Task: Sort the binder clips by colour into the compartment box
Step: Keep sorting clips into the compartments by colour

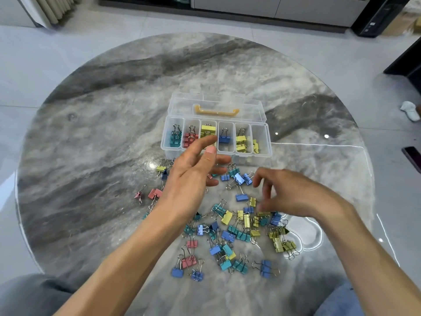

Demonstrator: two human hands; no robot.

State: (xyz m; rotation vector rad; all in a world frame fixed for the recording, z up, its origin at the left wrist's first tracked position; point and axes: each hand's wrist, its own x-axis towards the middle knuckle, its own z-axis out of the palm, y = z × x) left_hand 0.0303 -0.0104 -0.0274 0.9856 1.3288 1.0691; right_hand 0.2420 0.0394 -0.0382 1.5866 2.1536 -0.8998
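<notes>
**A:** Starting from the hands: the left hand (pixel 196 172) hangs above the table with fingers loosely spread and nothing in it that I can see, its fingertips reaching toward the near wall of the compartment box (pixel 262 153). The right hand (pixel 293 195) hovers over the pile with fingers curled downward. It is blurred, so I cannot tell whether it already pinches a clip.

**B:** And the binder clips (pixel 237 226) themselves?

**A:** Most lie loose on the marble table (pixel 91 156), spread from the hands toward six o'clock, with a few pink and yellow strays out at nine o'clock of the left hand. The box sits at twelve o'clock with its lid (pixel 216 103) thrown back. Reading left to right, its compartments hold teal, pink, yellow, one blue, then pale yellow; the last looks almost bare.

**B:** How will they handle?

**A:** I would judge them light and stiff: painted metal bodies, thin wire handles. On that glossy top they should slide easily, and where wire loops cross, lifting one may drag a neighbour along. Nothing fragile here.

**B:** So where to take hold?

**A:** Pinching the folded wire handles looks easiest where they stick up; otherwise grasp the coloured body across its flat sides. The blue clip (pixel 241 197) just left of the right hand's fingertips lies apart from the tangle, which makes it a clean pick.
</notes>
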